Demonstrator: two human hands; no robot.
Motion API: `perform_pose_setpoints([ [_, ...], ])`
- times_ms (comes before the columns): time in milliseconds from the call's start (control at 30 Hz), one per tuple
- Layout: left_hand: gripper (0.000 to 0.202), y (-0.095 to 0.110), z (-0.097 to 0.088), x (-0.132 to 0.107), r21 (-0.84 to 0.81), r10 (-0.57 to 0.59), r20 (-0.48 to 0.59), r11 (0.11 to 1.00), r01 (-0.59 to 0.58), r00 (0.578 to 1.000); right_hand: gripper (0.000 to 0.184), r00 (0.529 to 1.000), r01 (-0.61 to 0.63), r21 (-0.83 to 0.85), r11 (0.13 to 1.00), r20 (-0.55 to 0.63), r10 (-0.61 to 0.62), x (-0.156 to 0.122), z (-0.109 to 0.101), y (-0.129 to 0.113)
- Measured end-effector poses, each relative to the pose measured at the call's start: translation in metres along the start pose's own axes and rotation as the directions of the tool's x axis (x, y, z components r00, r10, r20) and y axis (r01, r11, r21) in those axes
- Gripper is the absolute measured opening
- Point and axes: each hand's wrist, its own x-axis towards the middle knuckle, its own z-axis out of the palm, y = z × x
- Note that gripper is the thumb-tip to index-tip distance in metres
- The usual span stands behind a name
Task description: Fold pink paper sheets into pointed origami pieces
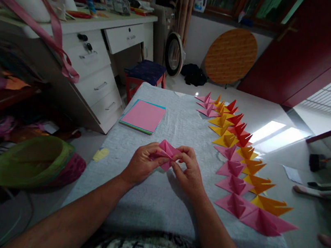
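Note:
Between my two hands, just above the cloth-covered table [181, 118], is a partly folded piece of pink origami paper [166, 145]. My left hand [144, 160] pinches its left side with thumb and fingers. On the right side, my right hand [188, 167] grips the paper's edge, fingertips close to the left thumb. The fingers hide part of the folds. Beyond my left hand lies a stack of square paper [144, 116], pink on top with blue and green edges showing below. Rows of folded paper cranes [235, 184] in pink, yellow, orange and red stand along the table's right side.
A yellow scrap or patch [100, 154] is at the table's left edge. Left of the table stands a lined waste bin [66, 163]. A stool [146, 71], a white desk [92, 63] and an open washing machine [173, 54] are farther back.

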Motion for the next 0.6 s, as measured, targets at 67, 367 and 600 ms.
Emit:
perform_pose_setpoints([
  [67, 0.012, 0.0009, 0.0012, 0.0004, -0.010, -0.009, -0.018, 1.000, 0.008, 1.000, 0.005, 1.000, -0.006, 0.002, 1.000, -0.020, 0.006, 0.0004, 0.0007, -0.0007],
  [367, 0.015, 0.0007, 0.0013, 0.0013, -0.132, -0.127, -0.112, 0.985, 0.112, 0.986, 0.004, 0.988, -0.047, -0.042, 0.998, -0.148, 0.041, 0.0006, -0.0050, -0.0045],
  [600, 0.023, 0.0050, 0.0036, 0.0015, -0.170, -0.211, -0.110, 0.967, 0.191, 0.971, 0.013, 0.967, -0.248, 0.054, 0.967, -0.046, 0.251, -0.0001, -0.0013, -0.0088],
])
